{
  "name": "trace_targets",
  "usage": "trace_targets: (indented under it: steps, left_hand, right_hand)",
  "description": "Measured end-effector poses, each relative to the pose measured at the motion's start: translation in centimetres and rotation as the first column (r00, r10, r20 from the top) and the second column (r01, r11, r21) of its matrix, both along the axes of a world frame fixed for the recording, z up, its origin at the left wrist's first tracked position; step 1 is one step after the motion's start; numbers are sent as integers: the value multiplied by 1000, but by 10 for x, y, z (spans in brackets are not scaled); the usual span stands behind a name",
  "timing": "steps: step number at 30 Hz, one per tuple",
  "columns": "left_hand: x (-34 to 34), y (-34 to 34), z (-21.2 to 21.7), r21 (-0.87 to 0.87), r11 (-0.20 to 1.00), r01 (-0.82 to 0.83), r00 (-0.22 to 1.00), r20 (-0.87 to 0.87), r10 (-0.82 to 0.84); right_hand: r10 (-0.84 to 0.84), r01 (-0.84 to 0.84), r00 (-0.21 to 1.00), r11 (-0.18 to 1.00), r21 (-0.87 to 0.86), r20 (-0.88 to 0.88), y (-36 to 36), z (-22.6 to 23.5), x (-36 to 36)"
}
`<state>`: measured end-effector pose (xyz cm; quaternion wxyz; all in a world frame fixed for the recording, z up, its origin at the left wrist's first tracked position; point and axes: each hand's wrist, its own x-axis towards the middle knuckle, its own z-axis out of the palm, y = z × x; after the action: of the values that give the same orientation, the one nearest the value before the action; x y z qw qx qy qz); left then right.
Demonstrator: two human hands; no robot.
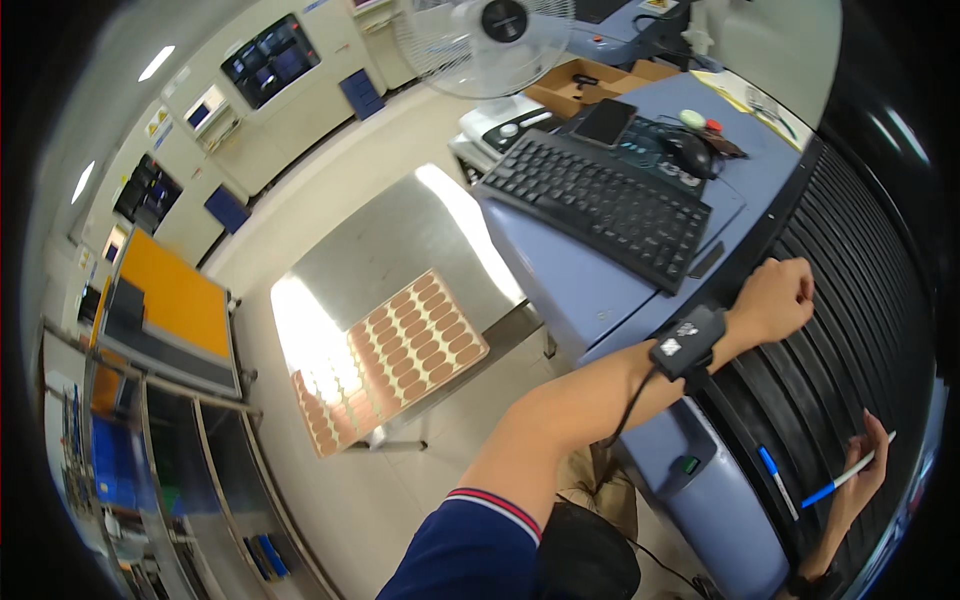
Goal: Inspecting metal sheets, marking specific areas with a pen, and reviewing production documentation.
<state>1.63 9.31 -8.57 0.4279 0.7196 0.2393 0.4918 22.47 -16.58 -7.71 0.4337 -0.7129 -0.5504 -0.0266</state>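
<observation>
At far left, we see an orange panel (180, 300) in a grey frame above a metal rack (218, 470) with blue items on its shelves, while a dark window (270, 62) is set in a pale machine by the back wall. A metal counter (375, 245) gleams at center left, and on it, along the near edge, lies a copper-colored sheet (400, 365) patterned with rows of ovals. Next, we find the person's left arm in a navy sleeve (465, 555) reaching up and across, below a white fan (505, 20). A blue counter (560, 262) carries an open cardboard box (565, 92), a black keyboard (605, 205), a phone (605, 122) lying flat and a mouse (690, 152). A small black device (688, 340), trailing a cable, is fastened at the left wrist. Beyond it, the left hand (772, 300) is curled into a loose fist over a ridged black cover (780, 390); we cannot tell whether anything lies inside. Lower down, a blue-and-white pen (778, 483) rests on the cover. At far right, the right hand (865, 465) grips a second pen (840, 482), its blue end pointing down toward the first, near but apart.
</observation>
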Motion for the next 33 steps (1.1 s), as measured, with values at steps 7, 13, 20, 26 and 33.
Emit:
trace_targets:
  steps: [7,13,20,26,33]
  left_hand:
    - [-11,0,7,64,998,-6,989,-148,15]
    - [0,-6,7,-13,996,87,983,-162,-88]
    - [-7,0,6,-193,979,70,995,-59,-83]
    - [-10,-3,5,-210,973,97,990,-80,-116]
    - [-5,1,7,-302,944,131,990,-7,-139]
  right_hand:
    - [-24,31,987,999,39,-157,18,20,-43]
    - [-77,90,981,994,66,-177,4,29,-32]
    - [-27,30,999,993,118,-26,2,39,-40]
    - [-24,28,999,989,148,-32,0,37,-41]
    - [18,-10,995,996,84,-97,-8,36,-36]
